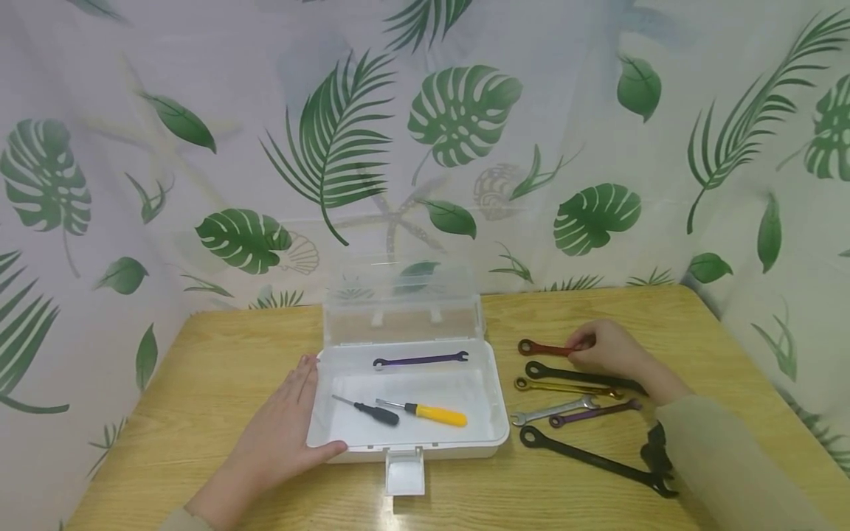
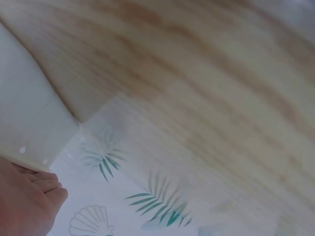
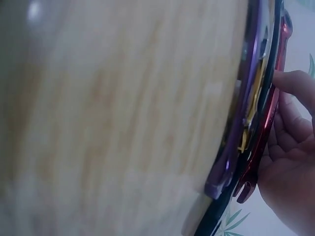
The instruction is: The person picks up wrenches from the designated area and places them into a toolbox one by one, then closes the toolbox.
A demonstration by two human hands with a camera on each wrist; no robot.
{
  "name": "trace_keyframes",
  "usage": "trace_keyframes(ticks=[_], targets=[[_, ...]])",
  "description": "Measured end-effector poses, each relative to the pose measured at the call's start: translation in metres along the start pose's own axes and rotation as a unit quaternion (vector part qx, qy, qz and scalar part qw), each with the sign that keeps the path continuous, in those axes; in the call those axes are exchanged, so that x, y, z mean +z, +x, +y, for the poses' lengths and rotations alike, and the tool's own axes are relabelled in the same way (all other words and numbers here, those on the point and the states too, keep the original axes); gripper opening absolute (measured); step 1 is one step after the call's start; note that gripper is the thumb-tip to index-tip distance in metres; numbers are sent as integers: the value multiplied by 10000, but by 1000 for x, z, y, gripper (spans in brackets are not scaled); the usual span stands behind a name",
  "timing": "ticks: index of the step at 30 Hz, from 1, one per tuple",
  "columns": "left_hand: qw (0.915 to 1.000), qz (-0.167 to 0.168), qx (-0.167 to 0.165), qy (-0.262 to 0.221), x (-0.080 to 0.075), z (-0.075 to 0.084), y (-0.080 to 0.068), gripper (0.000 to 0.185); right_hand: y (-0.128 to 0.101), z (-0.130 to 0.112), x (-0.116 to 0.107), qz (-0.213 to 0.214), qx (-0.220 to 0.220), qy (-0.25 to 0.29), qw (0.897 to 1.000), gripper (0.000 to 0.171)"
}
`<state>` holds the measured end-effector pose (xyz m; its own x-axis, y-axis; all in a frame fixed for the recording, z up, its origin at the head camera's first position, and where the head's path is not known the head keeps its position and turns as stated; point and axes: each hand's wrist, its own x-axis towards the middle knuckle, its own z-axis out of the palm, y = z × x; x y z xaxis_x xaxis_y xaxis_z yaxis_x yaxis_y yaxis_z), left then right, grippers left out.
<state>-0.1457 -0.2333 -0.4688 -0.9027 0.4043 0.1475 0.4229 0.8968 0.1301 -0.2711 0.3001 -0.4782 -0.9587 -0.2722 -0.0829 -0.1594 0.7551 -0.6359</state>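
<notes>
My right hand (image 1: 614,350) pinches the red ratcheting wrench (image 1: 546,349) between thumb and fingers, at the far end of a row of wrenches. In the right wrist view, the red wrench (image 3: 266,123) runs along the fingers, its open end pointing down. With fingers spread fairly straight, my left hand (image 1: 279,428) rests against the left side of the white toolbox (image 1: 465,448), the thumb on its front rim. Inside the box lie a purple wrench (image 1: 421,361), a black screwdriver (image 1: 378,414) and a yellow-handled screwdriver (image 1: 438,415).
Nearer than the red wrench lie a black wrench (image 1: 578,375), a gold wrench (image 1: 564,386), a silver wrench (image 1: 554,411), a purple wrench (image 1: 594,414) and a large black wrench (image 1: 591,459). The box's clear lid (image 1: 405,324) stands raised behind; its front latch (image 1: 405,476) hangs down.
</notes>
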Motion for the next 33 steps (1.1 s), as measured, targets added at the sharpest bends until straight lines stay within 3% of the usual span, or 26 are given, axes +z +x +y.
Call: trace_keyframes(ticks=[16,33], targets=[[10000,41,19,-12,-3,3,0,120,-4,-6,-12,-138,-414,-55,9990,13],[10000,27,-34,-24,-3,2,-1,121,1,-33,-24,233,-414,-616,9970,9]])
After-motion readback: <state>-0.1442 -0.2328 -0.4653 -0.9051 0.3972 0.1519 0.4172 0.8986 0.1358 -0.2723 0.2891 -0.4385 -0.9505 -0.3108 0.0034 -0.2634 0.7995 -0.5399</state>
